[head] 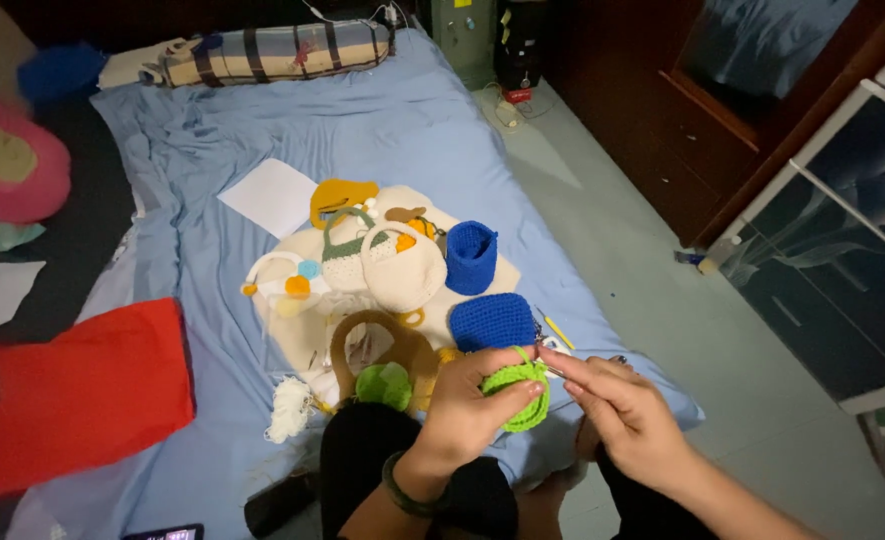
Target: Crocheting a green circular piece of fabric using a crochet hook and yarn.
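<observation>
Blue bedsheet (382, 130) lies before you; your left hand (472, 405) pinches the round green crocheted piece (518, 390) near your lap, steadying it while your right hand (627, 415) grips a thin crochet hook (554, 370) against its edge.

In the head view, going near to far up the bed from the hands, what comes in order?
Left hand with the green crochet piece → flat blue crochet piece → cream crochet bag → white paper sheet → striped bolster pillow.

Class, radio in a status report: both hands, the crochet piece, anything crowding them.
Left hand grips round green crochet piece. Right hand pinches hook at its edge. Blue crochet pouch just beyond; nothing blocking.
</observation>
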